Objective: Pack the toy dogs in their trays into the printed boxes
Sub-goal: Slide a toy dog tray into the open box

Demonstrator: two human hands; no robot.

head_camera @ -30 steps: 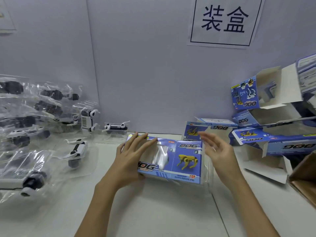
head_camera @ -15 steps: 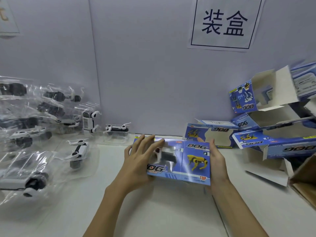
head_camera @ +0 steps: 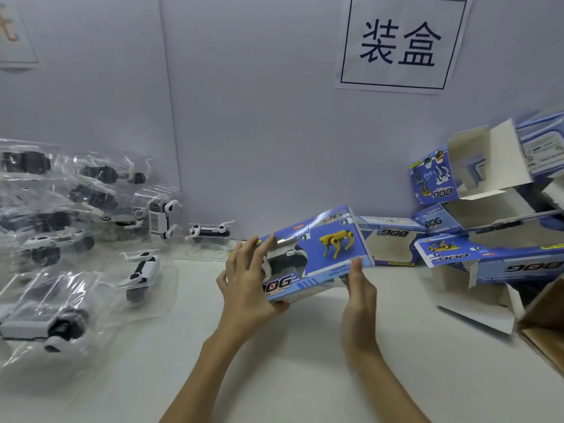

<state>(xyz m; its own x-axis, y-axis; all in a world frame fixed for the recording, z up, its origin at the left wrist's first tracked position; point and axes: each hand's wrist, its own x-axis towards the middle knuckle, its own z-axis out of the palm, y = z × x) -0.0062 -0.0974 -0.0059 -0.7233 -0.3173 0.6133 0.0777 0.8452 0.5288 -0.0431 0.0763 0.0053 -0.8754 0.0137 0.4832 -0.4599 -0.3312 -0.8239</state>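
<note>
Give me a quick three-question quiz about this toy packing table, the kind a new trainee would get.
1. True or false: the printed box held by the left hand and the right hand lies flat on the table.
2. What colour is the dog pictured on that box? A) yellow B) red C) green
3. On which side of the table do the toy dogs in clear trays wait?

Key: 1. False, it is tilted and lifted, right end higher. 2. A. 3. The person's left; the open boxes are stacked on the right.
</note>
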